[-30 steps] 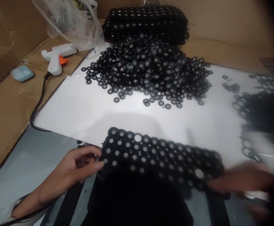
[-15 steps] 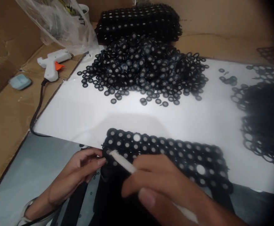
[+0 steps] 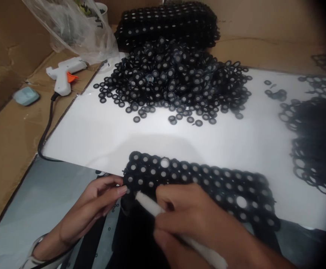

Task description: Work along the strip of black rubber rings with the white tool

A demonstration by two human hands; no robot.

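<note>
- White tabletop (image 3: 101, 138) is set on brown cardboard (image 3: 8, 149); cardboard walls stand behind and at the left, so the room is cramped and dim.
- Big loose heap of black rings (image 3: 174, 82) lies at the far middle edge, with a stack of finished mats (image 3: 165, 22) behind it.
- More linked ring mesh (image 3: 317, 142) sits at the right edge, partly in shadow.
- Ring mat (image 3: 202, 186) is laid over the near edge and hangs off toward the person. It is judged light, floppy and loosely jointed, so it is best held at the corner with a flat pinch.
- Plastic bag (image 3: 76, 26) and glue gun (image 3: 63, 73) lie off the far left corner; a small blue case (image 3: 26, 96) lies further left.
- Right hand (image 3: 202, 220): grip is closed around a white stick (image 3: 151, 205), tip at the mat's near-left corner. The stick is judged stiff and light.
- Left hand (image 3: 101, 198): fingertips are pressed together on the mat's left corner.
</note>
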